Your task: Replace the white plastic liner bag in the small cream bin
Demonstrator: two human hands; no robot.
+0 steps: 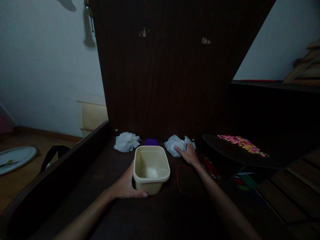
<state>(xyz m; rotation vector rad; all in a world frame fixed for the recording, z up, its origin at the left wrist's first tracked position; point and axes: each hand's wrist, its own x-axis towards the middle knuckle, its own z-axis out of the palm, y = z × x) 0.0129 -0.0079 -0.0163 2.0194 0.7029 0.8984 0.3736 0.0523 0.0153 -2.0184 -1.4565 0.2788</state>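
Note:
A cream plastic tub (151, 168), open and with nothing inside, stands on the dark wooden surface (155, 213) in front of me. My left hand (126, 186) wraps round its left side, thumb along the front base. My right hand (189, 154) lies with fingers stretched flat on a crumpled white plastic bag (176, 144) behind and right of the tub. A dark lid with an orange rim (186, 180) lies flat just right of the tub, beside my right forearm.
A second crumpled white bag (126, 141) and a small purple object (151, 142) lie at the back by the dark upright board (170, 73). A dark tray (232, 153) with several coloured bits (241, 142) is at right. A raised wooden edge (62, 163) borders the left.

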